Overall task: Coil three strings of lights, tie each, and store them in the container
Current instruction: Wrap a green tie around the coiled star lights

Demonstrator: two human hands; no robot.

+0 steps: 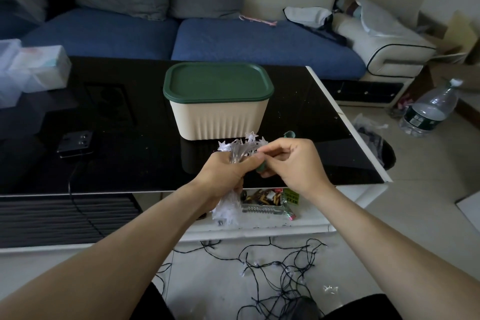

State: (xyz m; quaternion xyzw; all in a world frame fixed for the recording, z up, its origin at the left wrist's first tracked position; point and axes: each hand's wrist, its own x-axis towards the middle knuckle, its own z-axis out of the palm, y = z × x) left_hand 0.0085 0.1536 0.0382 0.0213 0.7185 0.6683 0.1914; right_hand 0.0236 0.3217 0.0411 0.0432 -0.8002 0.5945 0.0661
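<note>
coil middle point(235, 157) hidden in fist, tissue box point(39, 67) blurred

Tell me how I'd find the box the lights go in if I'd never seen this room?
Look at the black table in front of the blue sofa. In the middle of it, just beyond the person's hands, stands the container, a cream tub with ribbed sides. Its dark green lid is on, and nothing else on the table has that colour or is as big.

no legible text anywhere, green packet point(291, 196) under the table and bottle label point(417, 120) too blurred to read
</note>
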